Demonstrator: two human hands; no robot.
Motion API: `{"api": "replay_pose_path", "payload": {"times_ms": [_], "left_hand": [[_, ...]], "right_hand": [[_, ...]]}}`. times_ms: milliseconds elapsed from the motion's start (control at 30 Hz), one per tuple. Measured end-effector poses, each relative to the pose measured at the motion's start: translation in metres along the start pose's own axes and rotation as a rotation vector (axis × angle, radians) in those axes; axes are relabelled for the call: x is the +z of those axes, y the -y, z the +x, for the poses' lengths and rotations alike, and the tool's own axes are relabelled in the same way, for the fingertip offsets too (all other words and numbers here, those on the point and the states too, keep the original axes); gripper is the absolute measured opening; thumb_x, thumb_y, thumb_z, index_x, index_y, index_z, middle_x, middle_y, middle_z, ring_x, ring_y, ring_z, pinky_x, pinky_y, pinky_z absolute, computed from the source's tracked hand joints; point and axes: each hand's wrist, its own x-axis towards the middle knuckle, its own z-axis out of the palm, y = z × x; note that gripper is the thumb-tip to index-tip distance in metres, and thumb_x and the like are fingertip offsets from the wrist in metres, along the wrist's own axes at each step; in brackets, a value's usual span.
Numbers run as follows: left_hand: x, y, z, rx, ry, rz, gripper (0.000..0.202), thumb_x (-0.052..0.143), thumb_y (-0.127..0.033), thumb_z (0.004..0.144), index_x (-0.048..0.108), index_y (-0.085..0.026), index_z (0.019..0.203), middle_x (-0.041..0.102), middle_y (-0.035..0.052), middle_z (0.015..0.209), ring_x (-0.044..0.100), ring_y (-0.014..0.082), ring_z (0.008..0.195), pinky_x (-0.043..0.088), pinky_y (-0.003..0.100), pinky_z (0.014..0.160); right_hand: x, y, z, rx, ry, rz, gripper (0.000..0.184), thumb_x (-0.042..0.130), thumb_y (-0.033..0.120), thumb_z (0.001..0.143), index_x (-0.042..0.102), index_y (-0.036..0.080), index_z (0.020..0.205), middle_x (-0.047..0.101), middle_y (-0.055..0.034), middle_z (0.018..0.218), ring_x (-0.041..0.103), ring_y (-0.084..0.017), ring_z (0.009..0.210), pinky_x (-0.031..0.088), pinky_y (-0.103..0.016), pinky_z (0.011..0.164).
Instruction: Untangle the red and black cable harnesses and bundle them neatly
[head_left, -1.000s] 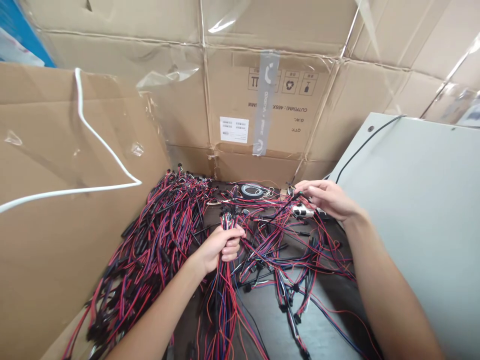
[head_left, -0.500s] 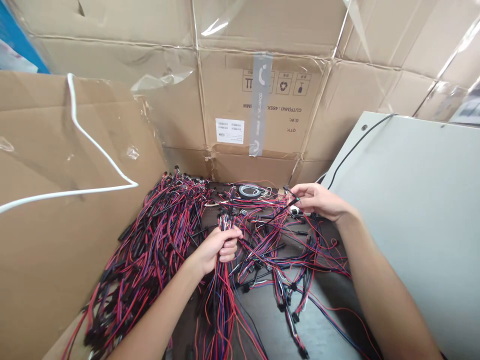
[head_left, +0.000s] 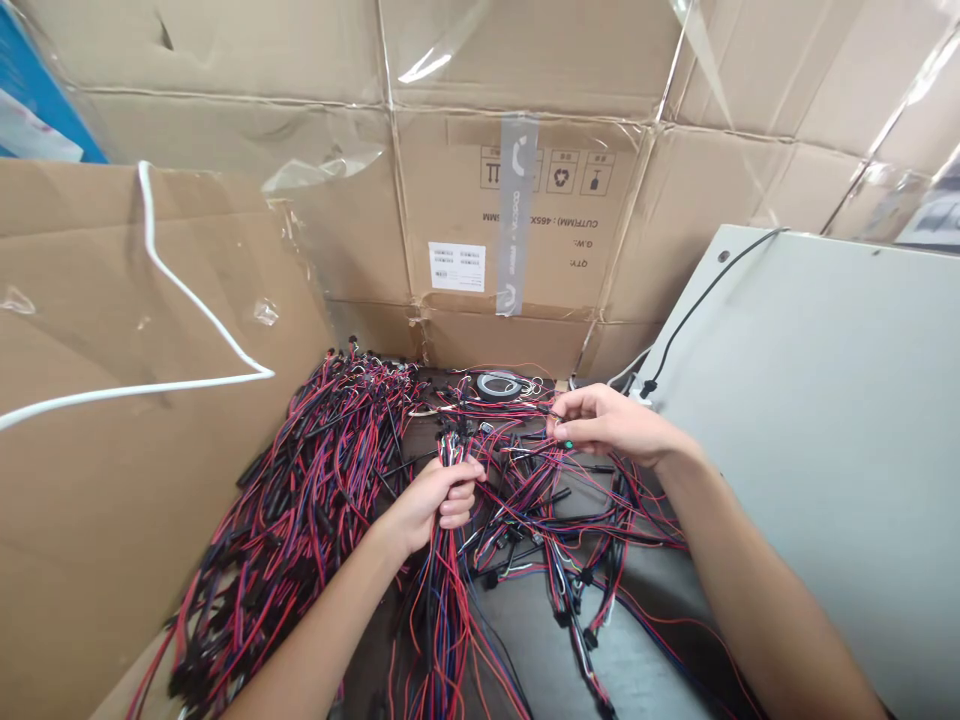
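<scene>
Gripping a thick bundle of red, black and blue wires in the left hand, fist closed around it. Right hand half open, fingertips pinched among loose wires near a small green-marked connector; can't tell if it has hold. Risk: a hard pull could snag the loose red-and-black wire tangle, tightening knots or straining connectors. Grey work surface under the wires, a ring-shaped black tape roll beyond. Around it: brown cardboard flap with white cable, taped cardboard wall, pale grey metal panel.
</scene>
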Motion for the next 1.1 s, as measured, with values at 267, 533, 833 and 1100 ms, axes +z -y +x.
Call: {"api": "replay_pose_path", "payload": {"times_ms": [267,533,833,1100], "left_hand": [[0.003,0.000,-0.002,0.027,0.018,0.020,0.021,0.070,-0.027,0.069,0.053,-0.015,0.072,0.030,-0.0116,0.044,0.018,0.0009,0.033,0.016,0.013,0.030],[0.040,0.010,-0.004,0.118,0.097,0.064,0.036,0.075,-0.039,0.068,0.052,-0.018,0.085,0.026,-0.0143,0.040,0.015,0.0017,0.031,0.016,0.014,0.030],[0.033,0.019,0.000,0.155,0.229,-0.004,0.033,0.072,-0.040,0.074,0.050,-0.017,0.080,0.028,-0.0135,0.040,0.015,0.0015,0.030,0.017,0.013,0.028],[0.032,0.014,-0.002,0.139,0.224,-0.037,0.029,0.072,-0.037,0.072,0.053,-0.015,0.075,0.026,-0.0124,0.040,0.015,0.0017,0.030,0.017,0.013,0.028]], "right_hand": [[0.003,0.005,-0.006,-0.025,0.123,0.095,0.023,0.073,0.030,0.069,0.062,0.011,0.075,0.059,0.0006,0.060,0.054,-0.007,0.046,0.045,-0.020,0.045],[0.026,-0.006,0.008,-0.049,0.149,0.212,0.019,0.072,0.026,0.068,0.060,0.013,0.074,0.064,-0.0008,0.063,0.062,-0.012,0.050,0.053,-0.023,0.049],[0.033,-0.009,0.010,-0.027,0.164,0.216,0.023,0.071,0.025,0.068,0.053,0.014,0.078,0.064,0.0005,0.062,0.062,-0.011,0.048,0.053,-0.022,0.044],[0.008,0.000,-0.006,0.040,0.157,0.036,0.020,0.069,0.017,0.066,0.056,0.015,0.080,0.058,0.0040,0.055,0.056,-0.009,0.045,0.047,-0.017,0.039]]}}
